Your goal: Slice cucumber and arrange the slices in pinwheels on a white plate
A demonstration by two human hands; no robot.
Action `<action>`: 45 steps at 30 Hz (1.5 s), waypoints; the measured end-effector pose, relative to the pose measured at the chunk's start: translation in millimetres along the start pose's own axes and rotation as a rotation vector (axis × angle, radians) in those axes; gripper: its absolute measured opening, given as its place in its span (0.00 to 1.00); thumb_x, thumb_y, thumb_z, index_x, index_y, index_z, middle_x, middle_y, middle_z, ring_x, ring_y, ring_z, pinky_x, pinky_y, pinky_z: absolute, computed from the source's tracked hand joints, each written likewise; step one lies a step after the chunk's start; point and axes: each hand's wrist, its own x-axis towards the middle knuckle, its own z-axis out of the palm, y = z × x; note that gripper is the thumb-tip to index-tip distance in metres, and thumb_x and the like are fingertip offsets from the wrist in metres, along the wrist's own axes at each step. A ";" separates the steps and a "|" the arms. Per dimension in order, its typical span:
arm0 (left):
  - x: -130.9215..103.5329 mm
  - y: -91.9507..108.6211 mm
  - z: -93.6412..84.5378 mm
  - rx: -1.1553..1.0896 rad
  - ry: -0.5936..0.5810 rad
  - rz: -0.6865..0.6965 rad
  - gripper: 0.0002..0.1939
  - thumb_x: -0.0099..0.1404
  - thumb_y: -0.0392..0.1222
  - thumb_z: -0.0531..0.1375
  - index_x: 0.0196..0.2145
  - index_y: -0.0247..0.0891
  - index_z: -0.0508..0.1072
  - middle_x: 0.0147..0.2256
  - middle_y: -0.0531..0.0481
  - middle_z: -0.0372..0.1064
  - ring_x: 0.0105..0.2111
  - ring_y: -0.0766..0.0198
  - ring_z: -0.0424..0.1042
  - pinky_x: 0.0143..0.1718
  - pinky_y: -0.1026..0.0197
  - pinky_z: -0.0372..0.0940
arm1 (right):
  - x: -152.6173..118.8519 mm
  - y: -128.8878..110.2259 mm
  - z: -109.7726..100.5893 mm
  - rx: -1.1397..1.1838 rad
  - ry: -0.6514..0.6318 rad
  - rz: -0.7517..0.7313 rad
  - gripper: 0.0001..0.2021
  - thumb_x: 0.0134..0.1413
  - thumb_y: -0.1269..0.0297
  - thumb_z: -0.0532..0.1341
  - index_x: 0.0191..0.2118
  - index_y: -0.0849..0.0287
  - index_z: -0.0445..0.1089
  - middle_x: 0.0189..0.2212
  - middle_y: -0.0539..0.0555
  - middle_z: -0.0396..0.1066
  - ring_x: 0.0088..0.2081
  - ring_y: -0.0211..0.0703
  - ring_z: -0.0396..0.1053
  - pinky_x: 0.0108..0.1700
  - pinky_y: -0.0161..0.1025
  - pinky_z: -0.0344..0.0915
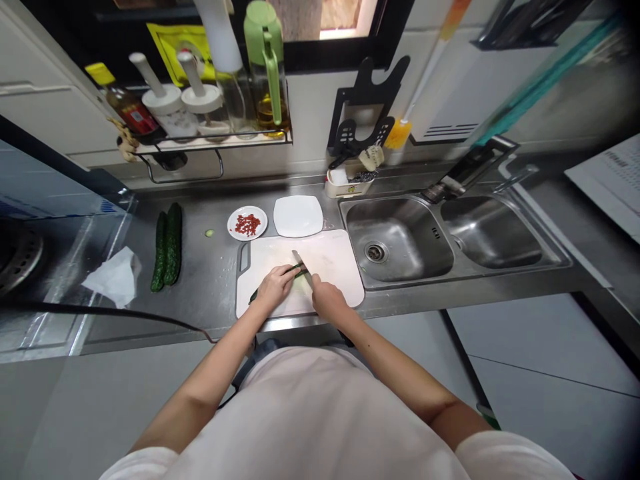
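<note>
We are pinning the cucumber point(295, 273) on the board point(330, 257) with our left hand point(274, 285), while our right hand point(326, 298) is gripping the knife point(301, 265). Fingertips are sitting just beside the blade, so we judge a slip could nick them; two more cucumbers point(168, 246) are lying farther left on the desk point(210, 280).

Single head view, looking steeply down over counter point(210, 267), moderately near; no second view.
</note>
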 end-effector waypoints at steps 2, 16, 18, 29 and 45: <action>0.1 -0.2 0.2 0.007 -0.002 -0.005 0.20 0.68 0.36 0.53 0.55 0.45 0.71 0.49 0.45 0.70 0.49 0.59 0.68 0.52 0.53 0.66 | -3.2 1.6 1.2 -0.007 -0.007 0.004 0.14 0.61 0.76 0.47 0.51 0.62 0.55 0.38 0.63 0.73 0.43 0.51 0.72 0.40 0.40 0.63; 0.8 -1.9 1.1 0.015 -0.005 0.001 0.19 0.68 0.36 0.53 0.54 0.44 0.72 0.49 0.45 0.70 0.48 0.59 0.68 0.51 0.54 0.66 | 1.1 2.2 1.8 -0.011 -0.002 -0.008 0.15 0.59 0.77 0.47 0.51 0.63 0.56 0.37 0.64 0.73 0.43 0.52 0.73 0.38 0.40 0.63; 1.0 -2.0 1.1 0.011 -0.003 0.001 0.19 0.68 0.36 0.53 0.54 0.45 0.72 0.49 0.46 0.70 0.48 0.59 0.68 0.51 0.54 0.66 | 1.7 1.8 1.5 -0.009 0.001 -0.008 0.15 0.59 0.77 0.47 0.51 0.63 0.56 0.38 0.64 0.73 0.43 0.52 0.72 0.39 0.40 0.63; 0.6 -0.3 0.6 0.021 0.008 -0.004 0.18 0.68 0.35 0.53 0.53 0.44 0.72 0.49 0.46 0.70 0.48 0.59 0.68 0.51 0.54 0.67 | 1.3 3.3 1.9 -0.015 -0.020 -0.018 0.14 0.59 0.77 0.47 0.50 0.63 0.56 0.38 0.64 0.73 0.43 0.52 0.73 0.38 0.40 0.63; 0.4 -4.3 3.7 0.008 0.013 0.003 0.18 0.67 0.35 0.54 0.53 0.44 0.72 0.49 0.46 0.70 0.48 0.60 0.68 0.52 0.54 0.66 | 7.3 3.8 5.8 -0.009 -0.007 -0.027 0.16 0.58 0.78 0.46 0.51 0.63 0.56 0.39 0.65 0.73 0.43 0.52 0.73 0.40 0.41 0.64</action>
